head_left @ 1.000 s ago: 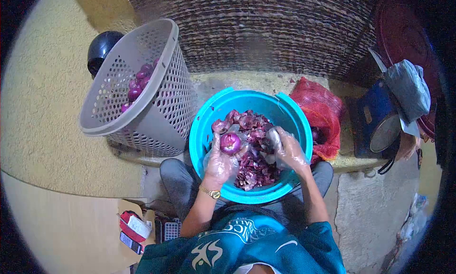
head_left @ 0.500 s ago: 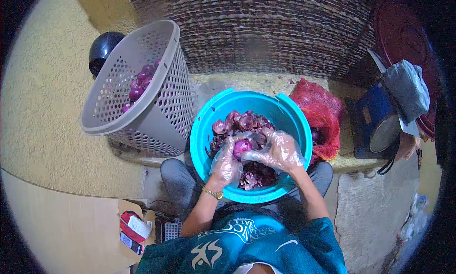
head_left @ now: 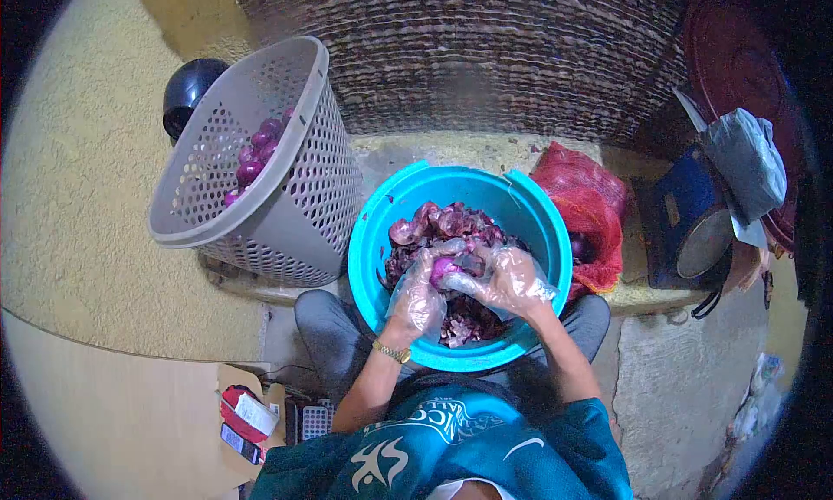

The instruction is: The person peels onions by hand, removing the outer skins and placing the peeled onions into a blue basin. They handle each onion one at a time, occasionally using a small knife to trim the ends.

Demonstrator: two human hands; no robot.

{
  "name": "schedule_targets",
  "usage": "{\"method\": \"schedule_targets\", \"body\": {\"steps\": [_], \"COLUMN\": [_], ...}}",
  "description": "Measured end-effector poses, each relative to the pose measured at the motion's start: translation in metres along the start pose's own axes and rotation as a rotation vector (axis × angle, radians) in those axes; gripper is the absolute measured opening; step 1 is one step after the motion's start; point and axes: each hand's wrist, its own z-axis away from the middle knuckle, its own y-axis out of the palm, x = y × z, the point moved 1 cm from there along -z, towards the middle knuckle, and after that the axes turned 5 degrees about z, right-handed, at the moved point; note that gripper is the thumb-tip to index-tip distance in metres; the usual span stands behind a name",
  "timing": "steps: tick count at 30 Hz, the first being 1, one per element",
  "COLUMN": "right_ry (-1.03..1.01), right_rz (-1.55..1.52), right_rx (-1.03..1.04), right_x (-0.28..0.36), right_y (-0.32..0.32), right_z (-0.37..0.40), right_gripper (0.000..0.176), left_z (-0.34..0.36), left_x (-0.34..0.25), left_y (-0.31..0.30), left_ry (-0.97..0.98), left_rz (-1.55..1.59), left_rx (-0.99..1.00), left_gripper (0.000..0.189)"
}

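**A:** What do we find in front of us?

**B:** We look straight down at a round teal basin (head_left: 369,240) set between the person's knees. A heap of purple onion skins (head_left: 468,318) lies inside it.

**A:** And the hands?

**B:** Both wear thin, clear plastic gloves and meet over the middle of the basin. The left hand (head_left: 419,299) has a gold watch (head_left: 390,352) at its wrist. Its fingers are curled around a purple onion (head_left: 443,268), cupping it from below. The right hand (head_left: 514,279) comes in from the other side with its fingers drawn narrow, pinching at the onion's side. We cannot tell whether a strip of skin is caught between them.

**A:** Where exactly is the onion?

**B:** It is just above the heap of skins, nearer the basin's near rim than its far rim, and both hands touch it.

**A:** What do we see around the basin?

**B:** Just beside its left rim, a grey perforated basket (head_left: 286,222) leans at a tilt with peeled onions (head_left: 252,157) inside. A black bowl (head_left: 186,88) sits behind the basket. A red mesh sack (head_left: 586,205) lies by the basin's right rim.
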Motion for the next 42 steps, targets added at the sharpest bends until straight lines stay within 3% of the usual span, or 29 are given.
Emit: {"method": "schedule_targets", "body": {"steps": [17,25,28,32,35,39,42], "right_ry": [0.089,0.029,-0.06,-0.026,0.069,0.106,-0.002], "right_rz": [-0.136,-0.016,-0.005,0.016,-0.305,-0.339,-0.452], "right_rx": [0.045,0.071,0.046,0.066,-0.106,-0.03,-0.21], "right_x": [-0.002,0.0,0.008,0.007,0.007,0.003,0.008], "right_y": [0.002,0.005,-0.004,-0.007,-0.008,0.001,0.005], "right_z": [0.003,0.006,0.01,0.013,0.01,0.01,0.012], "right_gripper": [0.07,0.061,0.058,0.055,0.055,0.057,0.06], "left_z": [0.003,-0.003,-0.002,-0.001,0.0,-0.001,-0.003], "left_x": [-0.008,0.0,-0.001,-0.004,-0.007,-0.008,-0.005], "left_y": [0.007,-0.005,-0.001,0.0,0.007,0.006,0.0], "left_ry": [0.012,0.085,0.025,-0.002,0.033,0.12,0.215], "left_rz": [-0.115,-0.241,-0.071,-0.075,-0.086,-0.416,-0.587], "left_rx": [-0.02,-0.052,-0.065,-0.069,-0.039,-0.048,-0.023], "left_gripper": [0.062,0.059,0.058,0.058,0.057,0.055,0.056]}}
